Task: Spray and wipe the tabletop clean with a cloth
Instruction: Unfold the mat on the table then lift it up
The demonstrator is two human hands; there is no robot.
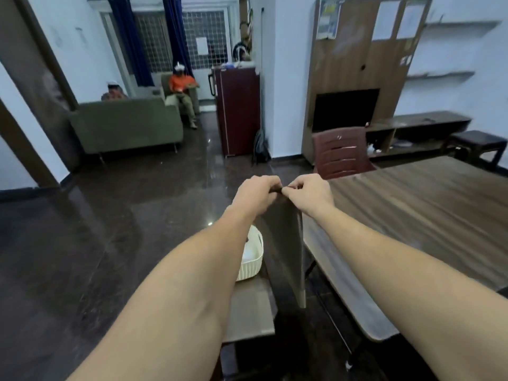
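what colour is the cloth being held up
Plain dark brown; the cloth shows best in the head view.

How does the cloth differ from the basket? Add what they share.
The cloth is dark brown, the basket white. The cloth hangs limp; the basket is a ribbed tub. The left hand and right hand pinch the cloth's top; the basket stands on a small table. Both show left of the tabletop.

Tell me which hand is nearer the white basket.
Left. The left hand pinches the cloth above the basket; the right hand pinches it further right, toward the table.
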